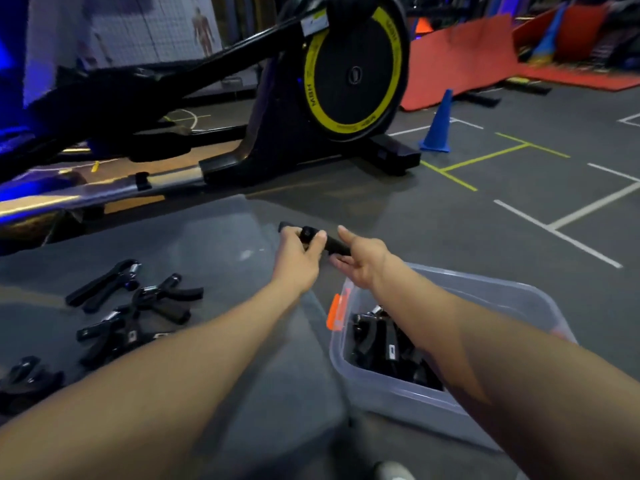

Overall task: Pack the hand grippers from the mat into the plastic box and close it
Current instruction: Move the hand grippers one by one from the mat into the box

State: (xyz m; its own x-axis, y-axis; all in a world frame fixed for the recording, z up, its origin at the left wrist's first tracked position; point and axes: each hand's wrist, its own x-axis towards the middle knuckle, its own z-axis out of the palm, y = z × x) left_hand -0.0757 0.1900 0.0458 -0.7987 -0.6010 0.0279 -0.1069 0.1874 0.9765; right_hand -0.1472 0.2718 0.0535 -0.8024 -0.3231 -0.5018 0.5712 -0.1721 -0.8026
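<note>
My left hand (300,252) grips one black hand gripper (332,242) held in the air beyond the box; its far handle sticks out toward my right hand (360,259). My right hand cups under and around that handle with thumb raised, touching it. The clear plastic box (519,299) with an orange latch (335,311) stands open at lower right and holds several black grippers (384,344). More black hand grippers (135,306) lie scattered on the grey mat (225,258) at left, with another (27,379) at the far left edge.
A black and yellow elliptical trainer (346,74) stands just beyond the mat. A blue cone (438,124) and red mats (460,64) lie farther back on the lined grey floor. The box's clear lid (194,237) seems to lie on the mat.
</note>
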